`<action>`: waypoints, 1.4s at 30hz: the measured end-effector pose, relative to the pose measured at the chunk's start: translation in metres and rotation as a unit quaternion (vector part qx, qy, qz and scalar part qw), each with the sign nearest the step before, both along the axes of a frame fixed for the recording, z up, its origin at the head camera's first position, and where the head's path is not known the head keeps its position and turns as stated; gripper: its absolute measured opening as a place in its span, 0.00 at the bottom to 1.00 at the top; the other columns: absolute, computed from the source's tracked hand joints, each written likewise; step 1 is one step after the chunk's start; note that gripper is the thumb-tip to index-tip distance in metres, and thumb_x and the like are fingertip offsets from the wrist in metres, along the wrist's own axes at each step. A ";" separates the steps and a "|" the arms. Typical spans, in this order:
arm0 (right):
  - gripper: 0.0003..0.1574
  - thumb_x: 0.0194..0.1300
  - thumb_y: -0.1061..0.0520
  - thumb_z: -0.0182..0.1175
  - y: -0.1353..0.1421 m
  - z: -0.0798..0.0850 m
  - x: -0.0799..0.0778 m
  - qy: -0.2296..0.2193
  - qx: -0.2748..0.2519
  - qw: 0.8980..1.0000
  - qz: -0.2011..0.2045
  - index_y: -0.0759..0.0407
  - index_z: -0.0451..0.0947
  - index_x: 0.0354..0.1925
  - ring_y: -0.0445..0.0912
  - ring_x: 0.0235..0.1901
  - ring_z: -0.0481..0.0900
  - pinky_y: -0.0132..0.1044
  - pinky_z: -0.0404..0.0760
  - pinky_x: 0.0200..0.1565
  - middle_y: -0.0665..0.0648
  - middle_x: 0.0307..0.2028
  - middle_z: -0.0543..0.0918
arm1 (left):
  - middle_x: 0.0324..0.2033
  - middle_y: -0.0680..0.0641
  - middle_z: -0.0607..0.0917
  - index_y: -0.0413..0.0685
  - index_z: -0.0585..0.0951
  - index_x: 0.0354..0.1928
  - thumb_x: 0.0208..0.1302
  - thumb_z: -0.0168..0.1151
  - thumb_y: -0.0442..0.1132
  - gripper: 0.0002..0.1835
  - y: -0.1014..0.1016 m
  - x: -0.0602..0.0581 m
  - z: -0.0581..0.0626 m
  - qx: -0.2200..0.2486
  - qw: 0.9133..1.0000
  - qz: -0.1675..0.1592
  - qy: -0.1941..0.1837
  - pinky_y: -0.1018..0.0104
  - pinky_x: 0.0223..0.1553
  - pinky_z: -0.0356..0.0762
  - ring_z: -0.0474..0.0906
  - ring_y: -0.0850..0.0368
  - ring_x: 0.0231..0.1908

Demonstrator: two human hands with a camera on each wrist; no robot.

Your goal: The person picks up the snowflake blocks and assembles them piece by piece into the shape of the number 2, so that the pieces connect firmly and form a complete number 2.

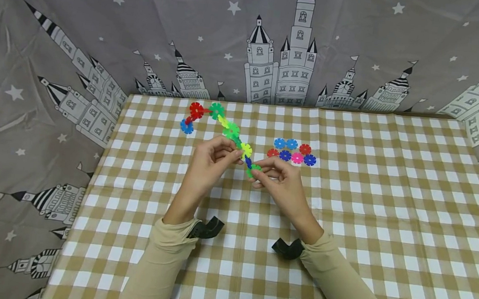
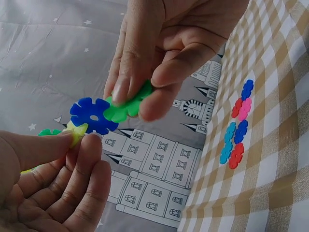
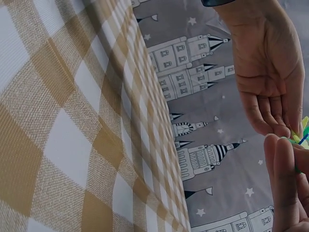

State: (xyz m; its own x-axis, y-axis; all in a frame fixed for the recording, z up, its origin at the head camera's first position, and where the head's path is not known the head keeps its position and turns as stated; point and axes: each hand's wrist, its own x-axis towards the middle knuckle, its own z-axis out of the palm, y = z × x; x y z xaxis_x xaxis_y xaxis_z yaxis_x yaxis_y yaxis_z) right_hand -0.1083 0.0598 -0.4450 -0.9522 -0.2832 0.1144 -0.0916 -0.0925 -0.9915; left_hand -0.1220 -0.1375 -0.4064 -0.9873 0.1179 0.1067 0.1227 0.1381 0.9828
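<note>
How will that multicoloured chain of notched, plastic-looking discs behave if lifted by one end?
The chain probably holds its curve, its discs slotted together. It looks light: thin discs, merely pinched by the left hand. It might pop apart if twisted, joined only at disc rims.

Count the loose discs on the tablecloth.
7. Far row, left to right: light blue disc, another, red disc. Near row: red disc, dark blue disc, pink disc, dark blue disc.

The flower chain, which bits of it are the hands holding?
The left hand pinches the chain by its yellow piece; the right hand pinches the end green piece, with a blue piece between them.
</note>
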 end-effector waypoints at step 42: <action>0.14 0.65 0.70 0.68 -0.014 0.007 0.014 0.059 -0.025 0.991 -0.117 0.75 0.81 0.49 0.50 0.36 0.92 0.40 0.91 0.40 0.72 0.42 0.88 | 0.32 0.47 0.90 0.30 0.81 0.42 0.70 0.65 0.29 0.06 0.003 0.001 0.001 0.085 0.995 0.018 -0.040 0.62 0.48 0.89 0.90 0.52 0.34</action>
